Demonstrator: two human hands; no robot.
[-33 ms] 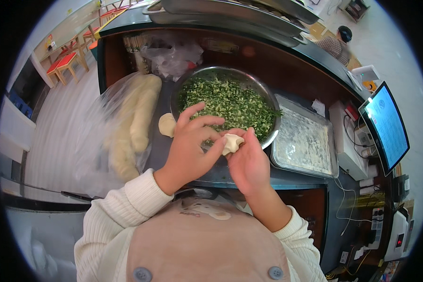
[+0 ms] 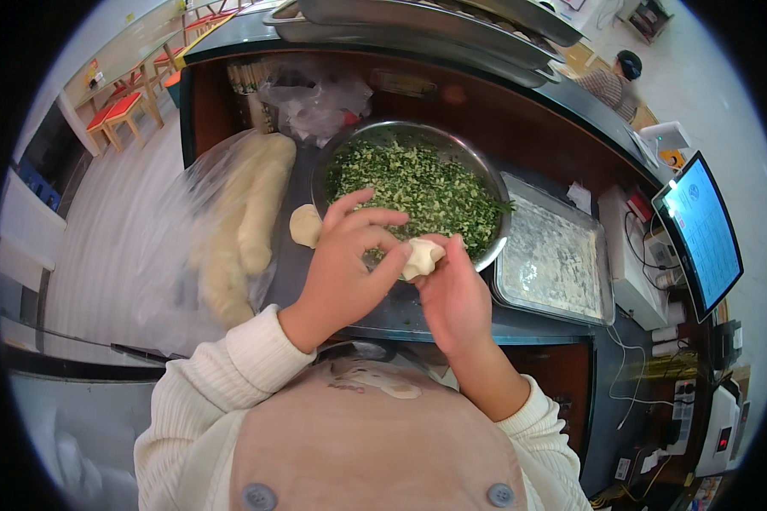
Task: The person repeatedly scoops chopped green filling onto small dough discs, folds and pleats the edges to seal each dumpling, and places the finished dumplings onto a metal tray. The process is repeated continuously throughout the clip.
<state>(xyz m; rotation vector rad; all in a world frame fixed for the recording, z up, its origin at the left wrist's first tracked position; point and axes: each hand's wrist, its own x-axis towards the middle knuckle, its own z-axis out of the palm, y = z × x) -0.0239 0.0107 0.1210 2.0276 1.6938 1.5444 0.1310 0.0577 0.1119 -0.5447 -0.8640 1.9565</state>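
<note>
Over the near rim of a steel bowl I hold a small, pale, lobed piece of dough. My right hand cradles it in its fingers from the right, thumb up. My left hand pinches its left edge between thumb and index finger, the other fingers raised and spread. Whether anything is inside the dough is hidden. Chopped green filling with pale bits lies in the bowl. A flat round of dough rests left of the bowl, close to my left hand.
Long dough rolls lie under clear plastic at the left. A floured metal tray sits right of the bowl, with a monitor beyond. Stacked metal trays stand on the raised ledge. A person is at the far right.
</note>
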